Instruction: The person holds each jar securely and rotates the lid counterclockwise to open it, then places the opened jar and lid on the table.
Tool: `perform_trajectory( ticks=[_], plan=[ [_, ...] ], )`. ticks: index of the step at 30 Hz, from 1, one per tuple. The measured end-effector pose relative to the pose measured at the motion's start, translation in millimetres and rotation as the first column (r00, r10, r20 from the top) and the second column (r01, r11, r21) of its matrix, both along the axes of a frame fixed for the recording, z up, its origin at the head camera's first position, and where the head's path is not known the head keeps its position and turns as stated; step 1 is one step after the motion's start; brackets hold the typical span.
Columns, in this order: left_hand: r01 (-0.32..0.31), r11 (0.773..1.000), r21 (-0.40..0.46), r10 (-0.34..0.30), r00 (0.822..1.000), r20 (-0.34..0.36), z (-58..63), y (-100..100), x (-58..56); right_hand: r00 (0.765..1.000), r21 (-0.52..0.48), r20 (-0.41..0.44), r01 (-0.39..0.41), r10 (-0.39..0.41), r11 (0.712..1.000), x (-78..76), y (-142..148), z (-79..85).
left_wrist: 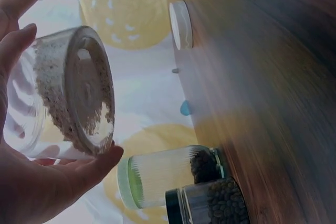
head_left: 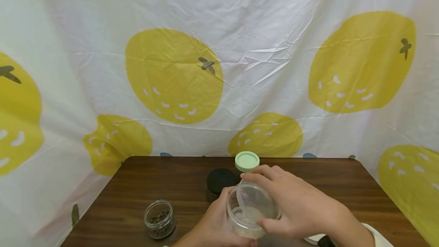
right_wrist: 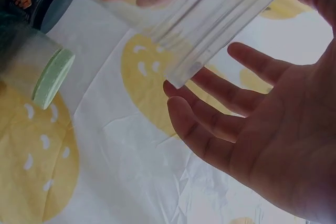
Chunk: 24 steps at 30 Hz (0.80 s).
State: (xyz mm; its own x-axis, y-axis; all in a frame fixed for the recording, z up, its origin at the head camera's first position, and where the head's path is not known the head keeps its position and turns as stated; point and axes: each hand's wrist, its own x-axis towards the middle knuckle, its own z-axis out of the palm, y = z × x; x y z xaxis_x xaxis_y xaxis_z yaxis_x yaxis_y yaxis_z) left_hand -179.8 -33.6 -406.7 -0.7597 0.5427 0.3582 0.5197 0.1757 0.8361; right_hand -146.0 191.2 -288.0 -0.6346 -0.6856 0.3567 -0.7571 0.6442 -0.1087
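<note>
A clear jar (head_left: 252,231) with pale, grainy contents is held up over the table by my left hand (head_left: 219,220). It leans on its side in the left wrist view, its base (left_wrist: 92,90) toward the camera and the grains lying along the wall and bottom. From above, my right hand (head_left: 291,201) spans the jar's mouth, thumb on the near side and fingertips at the far rim. In the right wrist view, my right fingers (right_wrist: 210,116) curl at the clear edge (right_wrist: 231,35) of the mouth. A curved transparent line shows inside the mouth.
Behind the hands stand a black-lidded jar (head_left: 221,180) of dark beans and a ribbed jar with a pale green lid (head_left: 247,160). An uncovered glass jar (head_left: 159,220) with dark bits is on the left. A white lid (left_wrist: 181,24) lies on the wooden table (head_left: 171,170).
</note>
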Motion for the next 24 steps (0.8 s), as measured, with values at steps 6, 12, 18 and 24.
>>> perform_trajectory(
  ticks=[6,12,18,24],
  plan=[
    [-0.127,0.992,0.003,0.127,0.99,-0.056,-1.9,-3.9,-0.2,0.998,-0.027,-0.021,0.056,-0.057,0.998,-5.4,16.3,-6.1],
    [-0.273,0.962,-0.009,0.273,0.961,-0.04,-5.0,-11.8,-1.9,0.991,-0.001,0.015,0.136,-0.136,0.991,-10.2,37.0,-18.0],
    [-0.409,0.91,-0.065,0.408,0.912,-0.037,-5.0,-21.7,-3.0,0.981,0.041,0.065,0.181,-0.183,0.983,-11.9,55.1,-34.4],
    [-0.454,0.886,-0.089,0.45,0.891,-0.068,-6.4,-32.7,-6.3,0.965,0.089,0.15,0.203,-0.215,0.975,-7.6,70.9,-54.2]
  ],
)
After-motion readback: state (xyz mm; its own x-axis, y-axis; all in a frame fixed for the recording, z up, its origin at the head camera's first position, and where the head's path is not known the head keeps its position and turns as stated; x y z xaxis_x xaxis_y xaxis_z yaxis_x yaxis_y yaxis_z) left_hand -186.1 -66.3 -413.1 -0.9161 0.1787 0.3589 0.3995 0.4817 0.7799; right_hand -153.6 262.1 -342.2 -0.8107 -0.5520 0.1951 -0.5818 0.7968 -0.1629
